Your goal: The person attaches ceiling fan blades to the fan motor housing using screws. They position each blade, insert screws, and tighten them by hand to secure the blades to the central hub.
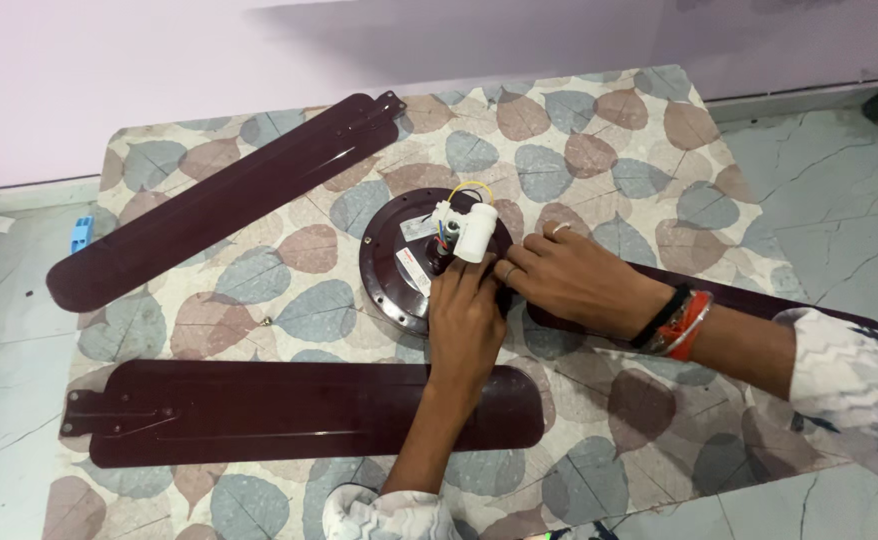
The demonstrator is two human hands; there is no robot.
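Observation:
A dark maroon round fan motor [391,268] lies in the middle of a table covered by a leaf-patterned cloth [619,160]. A white cylinder-shaped capacitor [476,232] with coloured wires sits on the motor's hub. My left hand [464,325] reaches in from the near edge and presses on the motor's right half, fingertips at the hub. My right hand [574,280], with a ring and wrist bands, lies on the inner end of a maroon fan blade [749,298] that runs off to the right and meets the motor's rim.
Two loose maroon blades lie on the cloth: one slanted at the upper left [219,205], one lengthwise along the near left [309,410]. A small screw [267,321] rests between them. A blue object [81,233] lies on the marble floor at the left.

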